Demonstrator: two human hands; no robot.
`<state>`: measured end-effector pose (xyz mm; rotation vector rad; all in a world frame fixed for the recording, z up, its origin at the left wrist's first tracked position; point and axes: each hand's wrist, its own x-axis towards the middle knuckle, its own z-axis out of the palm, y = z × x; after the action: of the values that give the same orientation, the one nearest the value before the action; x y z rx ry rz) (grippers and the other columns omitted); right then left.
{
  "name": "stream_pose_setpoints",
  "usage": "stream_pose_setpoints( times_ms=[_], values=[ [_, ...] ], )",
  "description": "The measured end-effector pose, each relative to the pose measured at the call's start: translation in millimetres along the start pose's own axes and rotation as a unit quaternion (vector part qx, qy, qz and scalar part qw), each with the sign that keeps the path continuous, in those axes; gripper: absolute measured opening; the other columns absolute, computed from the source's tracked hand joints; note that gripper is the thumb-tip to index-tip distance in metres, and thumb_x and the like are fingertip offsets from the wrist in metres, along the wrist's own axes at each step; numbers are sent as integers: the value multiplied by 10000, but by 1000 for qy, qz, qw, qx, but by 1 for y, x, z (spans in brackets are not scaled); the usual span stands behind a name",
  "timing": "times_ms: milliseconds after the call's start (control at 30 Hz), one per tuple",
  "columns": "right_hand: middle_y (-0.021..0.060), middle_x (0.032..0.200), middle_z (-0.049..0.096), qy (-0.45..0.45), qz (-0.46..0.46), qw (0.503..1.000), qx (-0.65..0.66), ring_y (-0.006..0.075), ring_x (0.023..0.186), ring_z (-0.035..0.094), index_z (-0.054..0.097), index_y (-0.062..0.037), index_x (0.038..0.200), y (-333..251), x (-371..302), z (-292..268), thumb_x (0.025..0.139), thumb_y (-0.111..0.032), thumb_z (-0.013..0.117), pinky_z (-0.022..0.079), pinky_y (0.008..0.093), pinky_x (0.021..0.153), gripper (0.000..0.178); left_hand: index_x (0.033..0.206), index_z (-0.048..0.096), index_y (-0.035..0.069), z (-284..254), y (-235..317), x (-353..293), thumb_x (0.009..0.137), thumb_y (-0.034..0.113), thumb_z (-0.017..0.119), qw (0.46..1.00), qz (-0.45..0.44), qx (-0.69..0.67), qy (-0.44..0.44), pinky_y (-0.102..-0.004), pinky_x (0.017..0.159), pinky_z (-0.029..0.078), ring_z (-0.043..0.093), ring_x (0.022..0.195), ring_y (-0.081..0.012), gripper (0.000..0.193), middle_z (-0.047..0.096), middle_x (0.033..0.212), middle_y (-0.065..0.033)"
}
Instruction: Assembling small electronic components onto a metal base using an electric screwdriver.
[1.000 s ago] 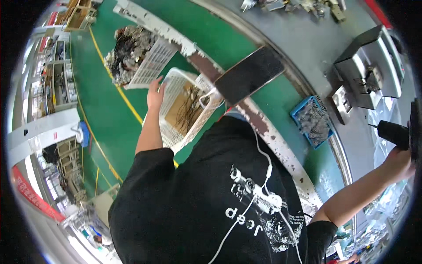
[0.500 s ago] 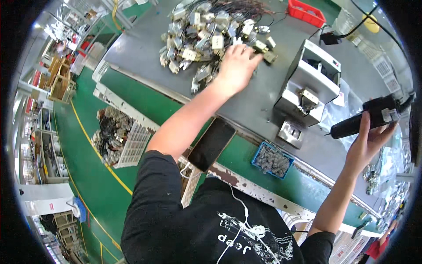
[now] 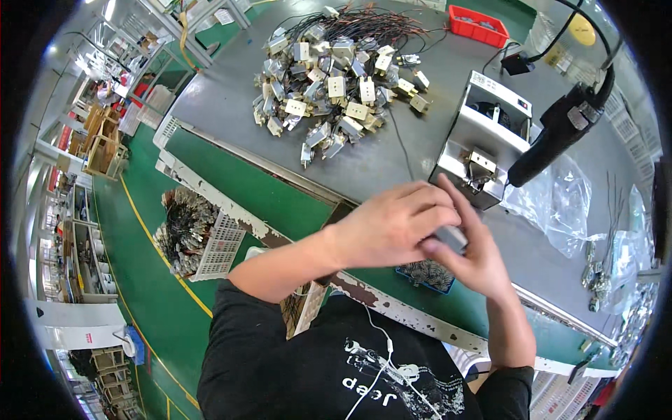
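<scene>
Both of my hands meet over the table's front edge around a small grey metal-cased part. My right hand grips it between thumb and fingers. The curled fingers of my left hand close on its near left side; they hide much of it. A thin dark wire runs from the pile down toward my hands. Just beyond them is a silver open-topped machine with a similar part at its front. The black power screwdriver hangs beside it, out of my hands.
A large pile of metal-cased parts with wires covers the table's far left. Below my hands sits a blue basket of small metal pieces. Farther off are a red tray and clear plastic bags. A crate stands left.
My right hand has let go of the screwdriver, which now hangs by the machine. My left hand has come back from the pile, and both hands have met around a grey metal-cased part.
</scene>
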<state>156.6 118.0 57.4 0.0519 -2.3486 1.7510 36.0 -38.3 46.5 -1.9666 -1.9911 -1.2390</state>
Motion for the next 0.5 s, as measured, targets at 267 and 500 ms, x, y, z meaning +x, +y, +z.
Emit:
stream_pose_setpoints(
  times_ms=[267, 500],
  values=[
    [284, 1001, 690, -63, -124, 970, 199, 287, 686, 689, 566, 5, 1335, 2, -63, -115, 904, -253, 687, 553, 336, 549, 517, 1164, 689, 174, -23, -61, 33, 796, 170, 782, 995, 58, 79, -8, -367, 744, 525, 647, 863, -243, 379, 652, 910, -25],
    [122, 834, 699, 52, 190, 979, -60, 126, 580, 602, 625, 10, 1278, 18, -73, -150, 1000, -121, 563, 480, 241, 548, 314, 1039, 753, 173, -43, 5, 36, 764, 82, 721, 974, 37, 219, -49, -321, 585, 497, 605, 679, -193, 291, 589, 731, -8]
  ],
)
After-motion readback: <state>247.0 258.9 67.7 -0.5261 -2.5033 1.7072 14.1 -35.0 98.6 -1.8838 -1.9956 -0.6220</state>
